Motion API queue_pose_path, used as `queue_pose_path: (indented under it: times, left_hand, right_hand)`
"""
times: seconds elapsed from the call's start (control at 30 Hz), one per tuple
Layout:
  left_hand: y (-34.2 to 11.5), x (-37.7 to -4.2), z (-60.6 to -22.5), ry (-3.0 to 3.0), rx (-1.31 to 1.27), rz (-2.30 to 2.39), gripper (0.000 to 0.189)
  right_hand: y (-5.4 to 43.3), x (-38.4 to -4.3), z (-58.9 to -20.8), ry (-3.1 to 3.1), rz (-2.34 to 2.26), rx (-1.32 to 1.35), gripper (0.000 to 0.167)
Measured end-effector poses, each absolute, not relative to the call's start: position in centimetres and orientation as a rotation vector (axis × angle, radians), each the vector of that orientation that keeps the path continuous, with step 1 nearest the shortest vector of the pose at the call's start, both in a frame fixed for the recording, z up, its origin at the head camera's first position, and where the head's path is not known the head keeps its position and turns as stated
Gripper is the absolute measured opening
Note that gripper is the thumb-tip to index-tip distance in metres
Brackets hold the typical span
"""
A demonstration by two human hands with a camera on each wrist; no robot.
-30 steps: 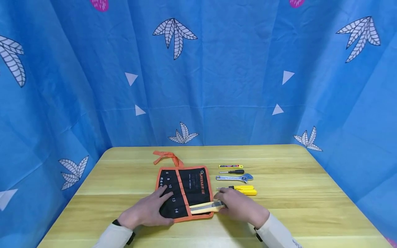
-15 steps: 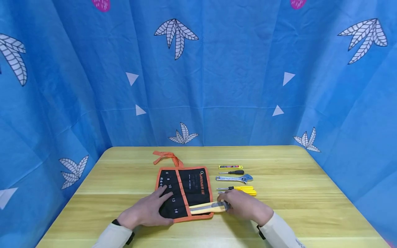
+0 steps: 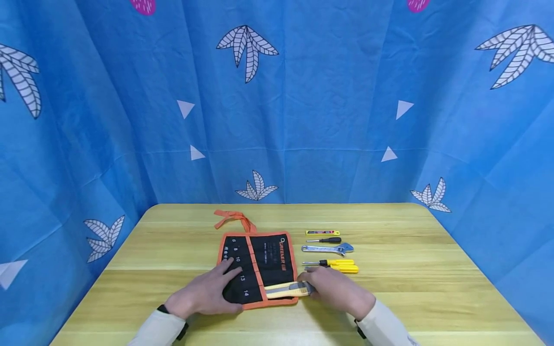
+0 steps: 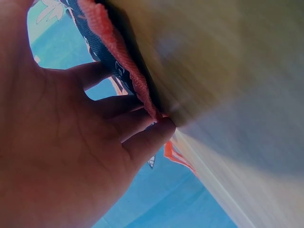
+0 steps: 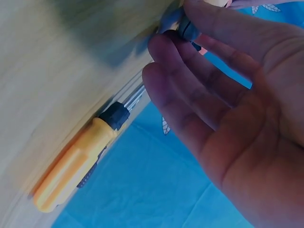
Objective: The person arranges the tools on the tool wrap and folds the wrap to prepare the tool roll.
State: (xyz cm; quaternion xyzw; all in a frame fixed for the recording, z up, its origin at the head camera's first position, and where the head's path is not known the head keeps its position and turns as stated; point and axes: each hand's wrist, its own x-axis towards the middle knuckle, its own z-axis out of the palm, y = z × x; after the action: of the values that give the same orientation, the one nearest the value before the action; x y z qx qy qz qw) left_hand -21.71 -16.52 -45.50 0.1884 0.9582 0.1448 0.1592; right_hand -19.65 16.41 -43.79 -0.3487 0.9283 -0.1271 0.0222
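A long yellow plastic knife (image 3: pixel 284 290) is pushed slightly deeper into the black, orange-edged cloth pouch (image 3: pixel 270 254), not fully in, pinched by right fingers (image 5: pixel 171 97); left fingers (image 4: pixel 147 141) are spread.

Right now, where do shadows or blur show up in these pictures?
Head view: fairly even light, a soft shadow below the right hand, and smallest print on the tool pouch too fuzzy to read; left wrist view: tabletop smeared and blurred; right wrist view: a dark shadow on the wood, the yellow screwdriver fairly clear.
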Motion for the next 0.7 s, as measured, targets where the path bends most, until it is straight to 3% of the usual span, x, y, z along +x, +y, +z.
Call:
queue_pose_path:
  times: [0.7]
  left_hand:
    - [-16.52,-21.72,-45.40,2.739,0.552,0.408,0.098]
  right_hand:
    - [16.91,-19.99,-43.51,2.853,-0.445,-1.119,0.014]
